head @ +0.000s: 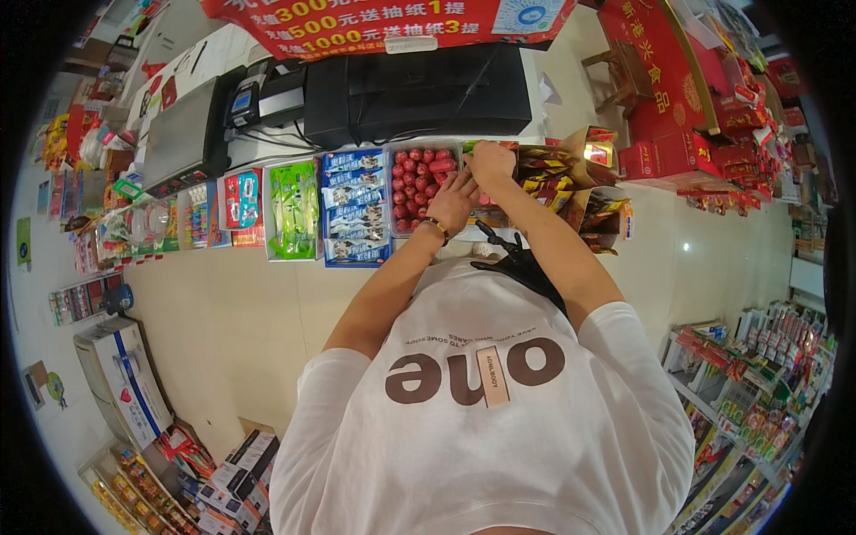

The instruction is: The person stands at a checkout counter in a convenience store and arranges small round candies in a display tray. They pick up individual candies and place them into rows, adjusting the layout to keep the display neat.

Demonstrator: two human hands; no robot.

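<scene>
My left hand (455, 198) reaches in with a beaded bracelet at its wrist, its fingers spread over the right side of a clear plastic box (390, 200) of round red-wrapped sweets (413, 190). Just right of that box, my right hand (493, 162) is bent down over a box of small packets, with green and red wrapping beside its fingertips. Whether its fingers grip anything is hidden. The two hands lie close together. Left of the sweets stands a blue box of blue-and-white snack bars (353, 207), then a white box of green packets (293, 208).
Behind the boxes is a white counter with a black cash drawer (428, 93), a card terminal (244, 100) and cables. A red sign (401, 23) overhangs the top. Cartons of dark snack packets (552, 177) stand at the right; a wooden stool (618, 77) is beyond. Shelves line the lower right.
</scene>
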